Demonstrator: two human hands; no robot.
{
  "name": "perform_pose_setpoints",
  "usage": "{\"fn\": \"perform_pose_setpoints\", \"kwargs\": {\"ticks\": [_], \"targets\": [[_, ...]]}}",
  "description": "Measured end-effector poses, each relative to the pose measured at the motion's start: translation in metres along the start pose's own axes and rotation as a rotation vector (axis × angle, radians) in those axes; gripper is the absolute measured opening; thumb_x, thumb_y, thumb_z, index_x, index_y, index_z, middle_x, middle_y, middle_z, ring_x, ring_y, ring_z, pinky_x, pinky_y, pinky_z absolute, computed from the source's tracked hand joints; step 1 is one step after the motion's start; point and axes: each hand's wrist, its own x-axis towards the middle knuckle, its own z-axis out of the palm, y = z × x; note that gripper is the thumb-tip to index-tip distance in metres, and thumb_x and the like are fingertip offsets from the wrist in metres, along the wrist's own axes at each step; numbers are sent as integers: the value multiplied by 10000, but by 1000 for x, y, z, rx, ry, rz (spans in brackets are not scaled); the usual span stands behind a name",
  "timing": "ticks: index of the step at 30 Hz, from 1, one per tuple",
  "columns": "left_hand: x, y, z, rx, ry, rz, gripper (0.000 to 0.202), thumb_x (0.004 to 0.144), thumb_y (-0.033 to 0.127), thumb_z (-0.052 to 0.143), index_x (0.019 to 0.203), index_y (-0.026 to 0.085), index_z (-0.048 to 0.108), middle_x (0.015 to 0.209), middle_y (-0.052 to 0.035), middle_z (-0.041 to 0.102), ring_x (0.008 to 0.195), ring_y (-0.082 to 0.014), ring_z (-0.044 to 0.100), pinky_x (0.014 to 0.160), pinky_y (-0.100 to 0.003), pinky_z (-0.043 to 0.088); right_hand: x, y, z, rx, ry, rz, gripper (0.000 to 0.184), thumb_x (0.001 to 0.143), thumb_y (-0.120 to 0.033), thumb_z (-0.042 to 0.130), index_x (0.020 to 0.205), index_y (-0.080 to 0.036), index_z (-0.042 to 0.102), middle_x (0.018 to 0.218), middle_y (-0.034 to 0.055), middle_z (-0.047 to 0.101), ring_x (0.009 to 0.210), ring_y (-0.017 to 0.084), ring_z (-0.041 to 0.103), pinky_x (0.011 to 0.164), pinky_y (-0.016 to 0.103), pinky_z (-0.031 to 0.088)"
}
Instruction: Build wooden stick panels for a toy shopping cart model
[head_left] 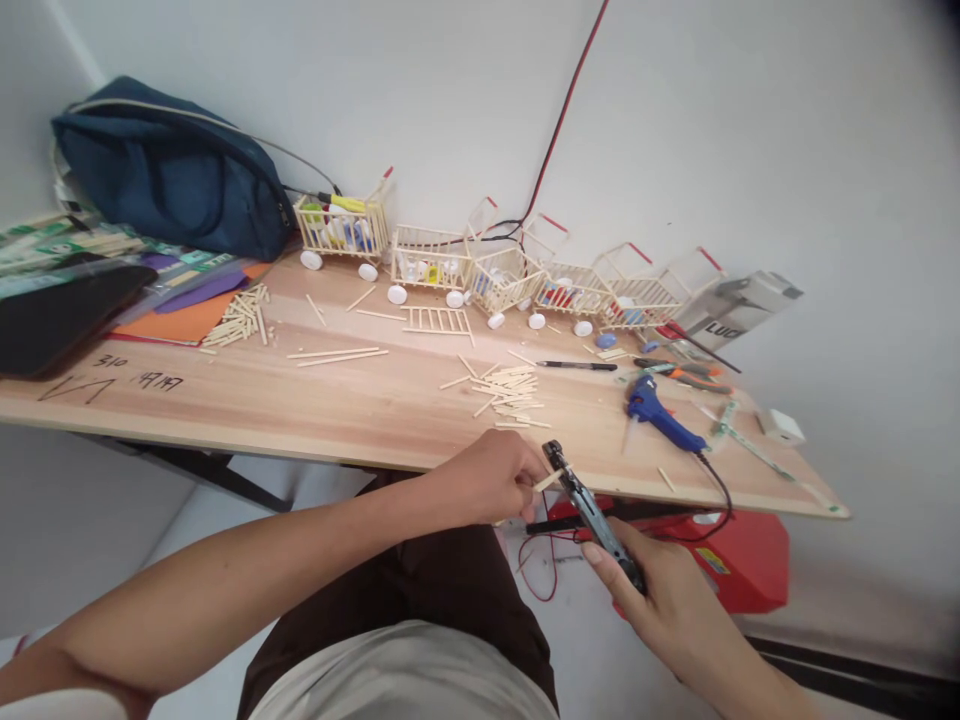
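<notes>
My left hand (495, 482) is closed in a pinch on a short, thin wooden stick (548, 481) just past the table's front edge. My right hand (664, 585) is wrapped round a grey metal pliers-like cutting tool (598, 522) with a black head. The stick's far end meets the tool's head; I cannot tell if the jaws are closed on it. Beyond my left hand lies a loose pile of short wooden sticks (510, 390). A small ladder-like stick frame (437, 320) lies flat farther back.
Several miniature stick carts (499, 280) with white or blue wheels line the wall side. A blue glue gun (660, 412), a black pen (577, 365) and orange-handled pliers (694, 376) lie to the right. A blue bag (176, 170) and another stick pile (238, 318) are at the left.
</notes>
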Motion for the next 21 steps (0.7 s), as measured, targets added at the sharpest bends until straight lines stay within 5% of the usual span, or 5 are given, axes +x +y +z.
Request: {"fn": "perform_pose_setpoints", "kwargs": {"ticks": [8,21], "targets": [[5,-7,13,-3,-43,18,159,594,23,473,505,134,545,485,21,522,496,-98,484,467,-201,290,-14,9,13,40,31,-17,348,950,-484,405,878,-197,589,773,64,680,685,225,645,631,306,475],[2,-10,25,-12,-50,0,186,601,43,445,563,123,609,515,16,556,494,-92,467,452,-203,262,-24,26,25,39,113,-101,341,961,-450,398,847,-194,592,718,65,660,630,194,641,582,267,482]]}}
